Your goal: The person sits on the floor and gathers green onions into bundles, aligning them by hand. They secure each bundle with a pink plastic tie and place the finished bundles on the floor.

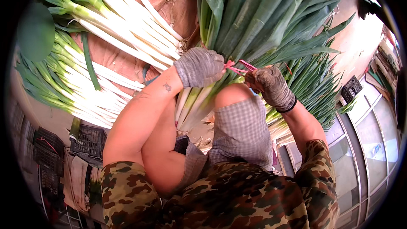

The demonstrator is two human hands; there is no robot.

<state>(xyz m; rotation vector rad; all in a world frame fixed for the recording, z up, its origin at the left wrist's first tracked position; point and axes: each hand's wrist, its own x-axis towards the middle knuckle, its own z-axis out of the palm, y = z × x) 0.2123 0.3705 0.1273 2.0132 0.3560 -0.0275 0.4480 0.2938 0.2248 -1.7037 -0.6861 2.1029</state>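
Observation:
A large bundle of green onions [251, 22] with broad dark leaves lies in front of me, its pale stalks running down between my knees. My left hand [201, 66], in a grey knit glove, is closed on one part of a pink tie [233, 66] at the bundle. On the right, my right hand [270, 86], in a dirtier glove, pinches the other part of the tie. The tie stretches between both hands, above my bare knee. Whether it is knotted cannot be told.
White-stalked green onions [127, 31] lie on a brown cloth [168, 0] at the upper left, with another pile [79, 79] below. More thin onions [305, 86] lie right. Black plastic crates [89, 140] stand lower left; a small crate [351, 88] sits right near framed glass panels [375, 127].

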